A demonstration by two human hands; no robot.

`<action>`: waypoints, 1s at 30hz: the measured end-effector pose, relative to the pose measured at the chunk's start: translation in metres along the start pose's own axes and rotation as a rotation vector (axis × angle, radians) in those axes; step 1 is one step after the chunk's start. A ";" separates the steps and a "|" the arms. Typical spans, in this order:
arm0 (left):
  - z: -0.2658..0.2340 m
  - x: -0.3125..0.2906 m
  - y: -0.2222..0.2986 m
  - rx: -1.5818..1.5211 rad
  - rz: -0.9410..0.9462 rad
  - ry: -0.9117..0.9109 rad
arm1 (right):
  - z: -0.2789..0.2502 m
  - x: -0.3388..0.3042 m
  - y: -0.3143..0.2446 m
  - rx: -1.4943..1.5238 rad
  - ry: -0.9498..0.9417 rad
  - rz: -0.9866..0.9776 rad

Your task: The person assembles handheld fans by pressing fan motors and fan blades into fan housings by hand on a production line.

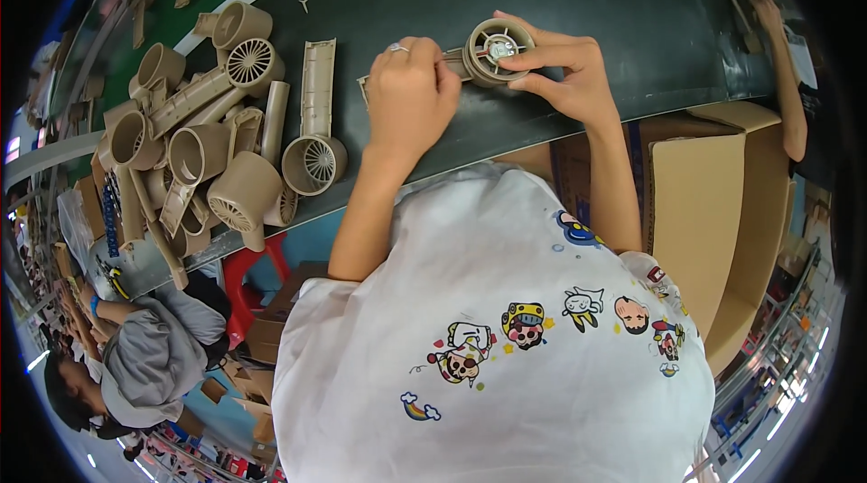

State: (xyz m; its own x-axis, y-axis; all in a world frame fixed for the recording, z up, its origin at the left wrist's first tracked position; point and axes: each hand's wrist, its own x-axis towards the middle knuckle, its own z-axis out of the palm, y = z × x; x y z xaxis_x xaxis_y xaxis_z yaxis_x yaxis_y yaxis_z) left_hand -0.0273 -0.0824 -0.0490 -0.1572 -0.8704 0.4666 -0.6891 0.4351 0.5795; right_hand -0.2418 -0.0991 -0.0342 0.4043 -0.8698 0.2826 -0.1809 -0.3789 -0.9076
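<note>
Over the dark green tabletop I have a beige hair dryer housing (486,78), with a round barrel at its right end and a handle running left. Inside the barrel sit spokes and a small motor (498,48) with a bit of red wire. My left hand (411,90) is closed in a fist over the handle, hiding most of it; a ring is on one finger. Gripping the barrel from the right is my right hand (573,72), its thumb and fingers at the rim and over the opening. Just left of my left hand lies another hair dryer housing (316,117), its grille visible.
A heap of beige housings (185,135) covers the table's left end. At the right, below the table edge, stands an open cardboard box (695,212). Another person's arm (786,77) reaches in at the far right. A co-worker (153,357) sits at lower left by a red stool (244,284).
</note>
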 end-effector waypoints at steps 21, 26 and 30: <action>0.005 0.017 -0.007 0.013 -0.465 0.285 | 0.086 0.007 0.004 0.195 0.453 0.373; 0.026 0.018 -0.005 -0.500 -0.497 0.153 | 0.097 0.069 0.028 0.331 0.387 0.456; 0.024 0.011 -0.004 -0.803 -0.440 0.184 | 0.096 0.119 0.036 0.050 0.386 0.405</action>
State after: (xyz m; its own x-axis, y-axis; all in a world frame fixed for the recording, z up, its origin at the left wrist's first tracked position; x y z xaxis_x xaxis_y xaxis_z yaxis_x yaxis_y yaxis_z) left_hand -0.0430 -0.0994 -0.0622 0.1637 -0.9743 0.1545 0.0460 0.1639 0.9854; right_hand -0.1146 -0.1859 -0.0631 -0.0476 -0.9988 -0.0071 -0.2072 0.0168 -0.9782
